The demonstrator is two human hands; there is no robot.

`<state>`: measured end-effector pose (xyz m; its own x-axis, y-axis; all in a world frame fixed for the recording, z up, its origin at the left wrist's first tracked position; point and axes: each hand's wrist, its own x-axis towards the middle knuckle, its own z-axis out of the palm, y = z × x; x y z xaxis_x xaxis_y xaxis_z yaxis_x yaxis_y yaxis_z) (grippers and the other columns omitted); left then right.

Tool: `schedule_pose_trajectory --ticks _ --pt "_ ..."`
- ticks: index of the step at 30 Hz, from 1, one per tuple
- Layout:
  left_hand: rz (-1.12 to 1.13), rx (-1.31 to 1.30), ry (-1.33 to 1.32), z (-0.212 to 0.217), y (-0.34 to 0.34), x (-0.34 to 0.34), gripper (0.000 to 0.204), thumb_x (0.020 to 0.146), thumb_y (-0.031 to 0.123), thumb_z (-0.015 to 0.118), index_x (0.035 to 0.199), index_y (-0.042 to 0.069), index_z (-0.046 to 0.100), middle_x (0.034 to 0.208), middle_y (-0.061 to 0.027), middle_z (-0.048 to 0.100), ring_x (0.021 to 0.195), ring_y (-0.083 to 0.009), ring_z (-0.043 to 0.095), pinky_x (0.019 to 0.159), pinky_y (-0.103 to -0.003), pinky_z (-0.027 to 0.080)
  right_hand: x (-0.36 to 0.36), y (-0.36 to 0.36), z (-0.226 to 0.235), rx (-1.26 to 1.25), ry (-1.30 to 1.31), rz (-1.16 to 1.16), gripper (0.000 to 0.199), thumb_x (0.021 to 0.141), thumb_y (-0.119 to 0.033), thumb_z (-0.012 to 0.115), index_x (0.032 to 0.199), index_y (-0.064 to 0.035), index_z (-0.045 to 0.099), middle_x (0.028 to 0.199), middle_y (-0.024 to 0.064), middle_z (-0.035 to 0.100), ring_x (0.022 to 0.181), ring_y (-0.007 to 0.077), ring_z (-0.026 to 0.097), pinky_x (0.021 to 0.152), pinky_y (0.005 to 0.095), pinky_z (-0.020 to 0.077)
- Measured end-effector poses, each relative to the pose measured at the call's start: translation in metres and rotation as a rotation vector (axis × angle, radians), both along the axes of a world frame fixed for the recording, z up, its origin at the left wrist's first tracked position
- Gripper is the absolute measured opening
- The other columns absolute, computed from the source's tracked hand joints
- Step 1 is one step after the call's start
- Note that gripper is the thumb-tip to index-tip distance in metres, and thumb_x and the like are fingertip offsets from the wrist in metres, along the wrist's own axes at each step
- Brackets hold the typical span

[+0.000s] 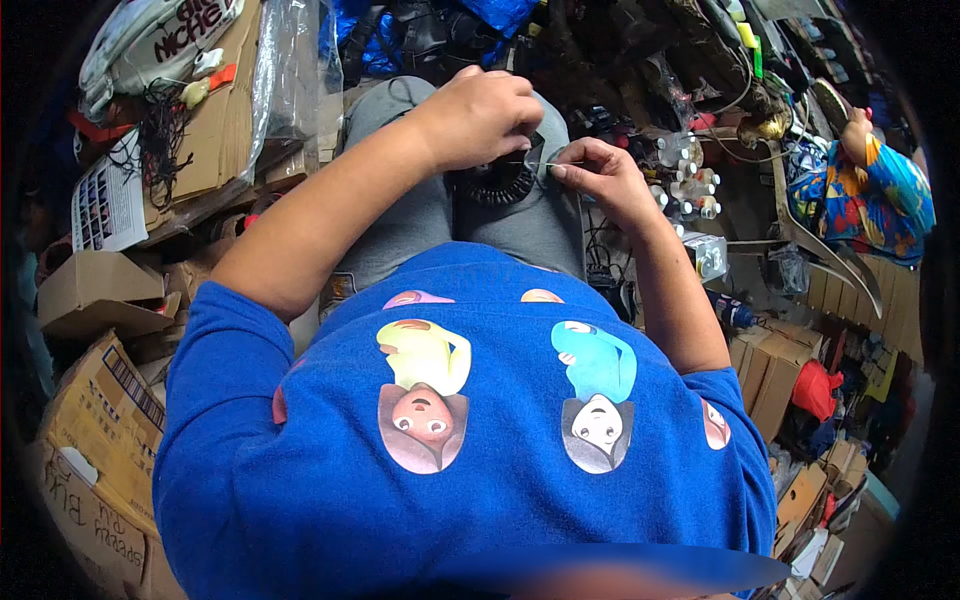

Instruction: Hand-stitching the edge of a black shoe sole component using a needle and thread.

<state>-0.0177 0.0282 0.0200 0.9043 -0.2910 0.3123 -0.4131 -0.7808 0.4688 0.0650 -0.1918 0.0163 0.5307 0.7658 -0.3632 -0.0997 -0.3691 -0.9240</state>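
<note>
Over my lap, my left hand (480, 120) is closed, knuckles up, at the upper edge of a black, curved thing with a ribbed rim (499, 190). The kind of this thing cannot be made out; my left hand hides much of it. My right hand (603, 178) is just to the right, thumb and forefinger pinched together on a thin, pale strand (546, 163). The strand stretches left from the pinch toward the black thing. Whether it is thread or wire does not show. Both forearms are bare below blue sleeves.
Clear bottles with white caps (690, 185) crowd beside my right forearm. Beyond them is a person in bright patterned clothes (860, 205), near a curved blade-like piece (840, 262). Cardboard boxes (100, 295) and a plastic-covered cardboard stack (215, 130) line my left side.
</note>
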Motion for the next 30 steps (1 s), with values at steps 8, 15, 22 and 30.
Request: schedule_pose_trajectory --ticks 8,15,22,30 --pt "0.103 -0.248 0.114 -0.005 -0.005 -0.030 0.024 0.068 0.019 0.074 0.085 0.007 0.062 0.087 -0.0062 0.062 0.086 -0.0253 0.059 0.078 -0.037 0.044 -0.008 0.012 0.007 -0.027 -0.416 0.069 0.011 0.074 -0.012 0.072 0.078 -0.0027 0.066 0.076 0.0022 0.060 0.069 0.0095 0.055 0.062 0.0246 0.0440" --pt "0.104 -0.179 0.140 -0.014 -0.006 -0.030 0.014 0.073 0.018 0.068 0.084 0.010 0.066 0.085 -0.0062 0.064 0.085 -0.0241 0.059 0.077 -0.036 0.044 -0.008 0.020 0.016 -0.128 -0.403 0.165 0.014 0.074 -0.013 0.072 0.082 -0.0025 0.068 0.076 0.0060 0.063 0.074 0.0123 0.059 0.066 0.0287 0.0467" --pt "0.067 -0.178 0.190 -0.017 -0.005 -0.029 0.010 0.075 0.015 0.066 0.083 0.009 0.065 0.080 -0.0068 0.064 0.082 -0.0267 0.058 0.076 -0.038 0.044 -0.006 0.017 0.012 -0.116 -0.245 0.128 0.019 0.079 -0.018 0.071 0.083 -0.0009 0.065 0.075 0.0020 0.059 0.071 0.0092 0.052 0.066 0.0255 0.0439" --pt "0.171 -0.293 0.156 -0.020 0.007 -0.029 0.008 0.076 0.013 0.065 0.083 0.009 0.063 0.082 -0.0077 0.060 0.084 -0.0273 0.057 0.075 -0.037 0.044 0.004 0.009 -0.002 -0.054 -0.034 0.073 0.019 0.082 -0.021 0.069 0.081 -0.0035 0.063 0.072 -0.0037 0.057 0.068 0.0051 0.049 0.062 0.0220 0.0403"
